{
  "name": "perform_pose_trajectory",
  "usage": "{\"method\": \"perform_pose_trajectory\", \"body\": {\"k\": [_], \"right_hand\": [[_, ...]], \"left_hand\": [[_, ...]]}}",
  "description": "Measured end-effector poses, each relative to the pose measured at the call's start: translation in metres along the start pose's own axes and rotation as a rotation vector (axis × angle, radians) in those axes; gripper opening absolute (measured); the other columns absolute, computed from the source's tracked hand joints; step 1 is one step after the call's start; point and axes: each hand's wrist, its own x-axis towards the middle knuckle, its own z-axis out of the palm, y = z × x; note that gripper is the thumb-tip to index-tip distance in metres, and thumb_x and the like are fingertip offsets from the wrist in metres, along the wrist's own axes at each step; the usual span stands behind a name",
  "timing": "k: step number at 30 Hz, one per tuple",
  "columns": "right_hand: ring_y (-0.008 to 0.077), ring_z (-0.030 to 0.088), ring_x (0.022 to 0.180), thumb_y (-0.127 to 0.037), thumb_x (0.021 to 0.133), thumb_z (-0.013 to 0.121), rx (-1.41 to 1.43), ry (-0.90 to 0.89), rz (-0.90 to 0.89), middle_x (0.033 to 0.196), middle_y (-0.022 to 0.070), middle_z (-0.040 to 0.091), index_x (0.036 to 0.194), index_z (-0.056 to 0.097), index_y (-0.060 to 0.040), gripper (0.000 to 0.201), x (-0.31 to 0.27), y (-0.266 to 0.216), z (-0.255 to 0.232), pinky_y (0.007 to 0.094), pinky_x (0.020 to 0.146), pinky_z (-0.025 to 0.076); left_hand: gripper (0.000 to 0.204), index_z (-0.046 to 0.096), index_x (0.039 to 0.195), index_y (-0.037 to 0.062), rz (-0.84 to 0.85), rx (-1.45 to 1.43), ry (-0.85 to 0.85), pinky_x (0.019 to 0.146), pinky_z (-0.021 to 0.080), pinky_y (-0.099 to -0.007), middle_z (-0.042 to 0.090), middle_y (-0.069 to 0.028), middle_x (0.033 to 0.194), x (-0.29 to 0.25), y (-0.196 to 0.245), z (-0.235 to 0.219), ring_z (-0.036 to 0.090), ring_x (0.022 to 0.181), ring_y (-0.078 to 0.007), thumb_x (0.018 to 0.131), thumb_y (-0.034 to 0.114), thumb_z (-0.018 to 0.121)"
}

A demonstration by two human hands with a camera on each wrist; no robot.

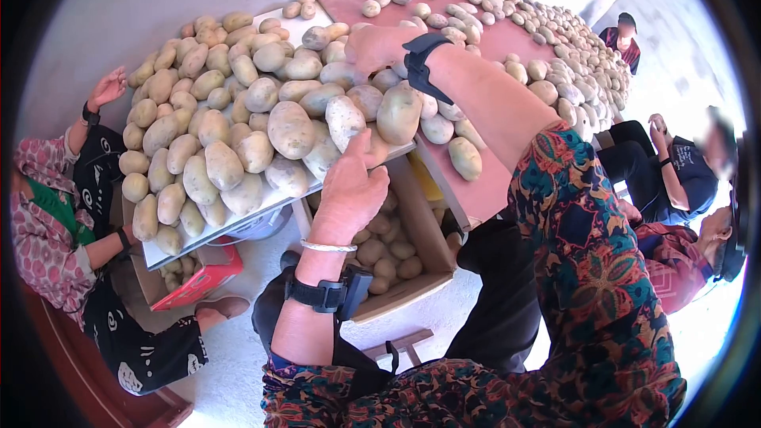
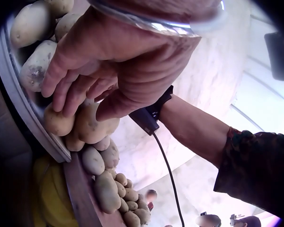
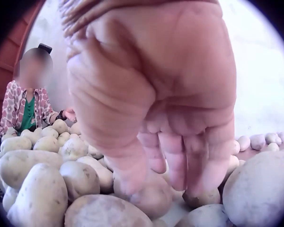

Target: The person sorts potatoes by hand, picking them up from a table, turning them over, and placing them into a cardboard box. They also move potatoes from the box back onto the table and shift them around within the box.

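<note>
A big pile of pale potatoes [image 1: 238, 111] covers a white board [image 1: 238, 220]. My left hand [image 1: 358, 160] reaches up to the pile's front edge. Its fingers [image 2: 68, 92] lie fairly straight over two potatoes [image 2: 87, 126] at the board's rim, touching them without a clear grip. My right hand [image 1: 371, 46] is stretched further back over the pile. In the right wrist view its palm faces the camera and the fingers [image 3: 180, 170] point down, with the tips on a potato [image 3: 151, 196]. Both wrists wear black straps.
Under the board stands a cardboard box [image 1: 432, 250] holding potatoes, and left of it a red crate [image 1: 198, 279]. A pink board [image 1: 507, 40] with smaller potatoes runs to the right. One person [image 1: 55, 222] sits at the left, others [image 1: 674, 174] at the right.
</note>
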Motion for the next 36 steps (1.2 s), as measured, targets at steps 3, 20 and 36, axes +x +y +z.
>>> {"method": "perform_pose_trajectory", "body": {"k": [3, 20, 36], "right_hand": [[0.0366, 0.068, 0.092, -0.014, 0.083, 0.057, 0.061, 0.11, 0.016, 0.099, 0.0213, 0.068, 0.098, 0.068, 0.0032, 0.025, -0.007, 0.008, 0.006, 0.0435, 0.077, 0.054], [0.0244, 0.067, 0.075, -0.024, 0.083, 0.071, 0.586, -0.463, -0.224, 0.079, 0.0126, 0.067, 0.094, 0.066, 0.0002, 0.027, -0.221, -0.032, 0.137, 0.034, 0.067, 0.052], [0.0338, 0.069, 0.092, -0.018, 0.076, 0.061, 0.511, -0.794, -0.077, 0.094, 0.0226, 0.069, 0.098, 0.069, 0.0017, 0.03, -0.167, -0.107, 0.373, 0.0435, 0.074, 0.054]], "left_hand": [[0.06, 0.042, 0.141, 0.0006, 0.016, -0.016, -0.005, 0.084, 0.052, -0.0331, 0.067, -0.0148, 0.103, 0.001, -0.002, -0.001, 0.065, 0.093, -0.0219, 0.084, 0.007, 0.059], [0.045, 0.054, 0.13, -0.0058, 0.018, -0.025, -0.099, 0.097, 0.045, -0.0299, 0.065, -0.0181, 0.119, -0.004, -0.007, -0.04, 0.06, 0.11, -0.0192, 0.09, 0.014, 0.056], [0.046, 0.057, 0.126, -0.006, 0.015, 0.084, -0.107, 0.09, 0.047, -0.0308, 0.067, -0.0171, 0.112, -0.014, -0.006, -0.056, 0.061, 0.104, -0.0192, 0.089, 0.022, 0.06]]}}
